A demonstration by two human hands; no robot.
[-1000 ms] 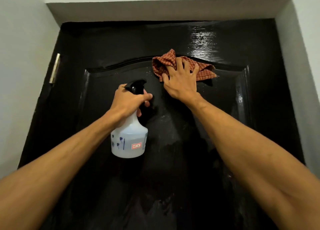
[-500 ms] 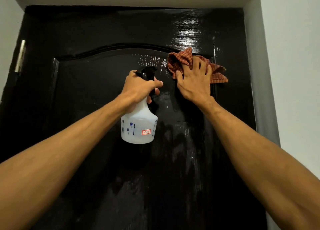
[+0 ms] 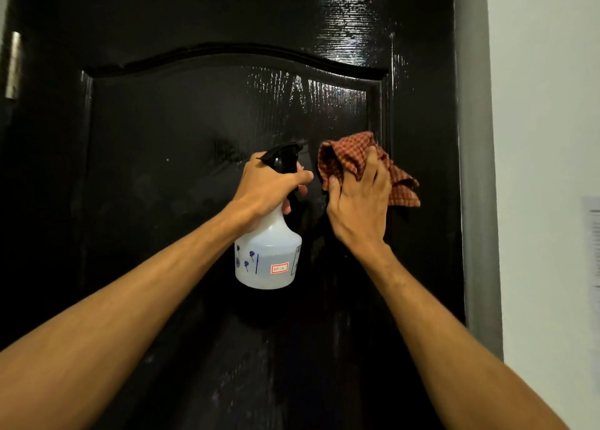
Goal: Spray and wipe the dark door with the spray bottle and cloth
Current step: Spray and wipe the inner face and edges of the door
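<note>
The glossy dark door (image 3: 168, 157) fills the view, with wet streaks shining near its upper right. My left hand (image 3: 266, 186) grips the neck of a white spray bottle (image 3: 268, 257) with a black trigger head, held upright in front of the door's raised panel. Just to its right, my right hand (image 3: 360, 202) presses a crumpled red checked cloth (image 3: 350, 157) against the panel's right edge, fingers curled over the fabric. Part of the cloth sticks out to the right of the hand.
A metal hinge (image 3: 13, 66) sits on the door's left edge. A grey door frame (image 3: 477, 170) runs down the right side, with a pale wall (image 3: 545, 105) beyond it and a sheet of paper (image 3: 592, 241) on that wall.
My right hand has dragged the cloth from the arched top moulding rightward and down along the panel's right edge. The view has shifted right; the bottle stays held near the cloth.
</note>
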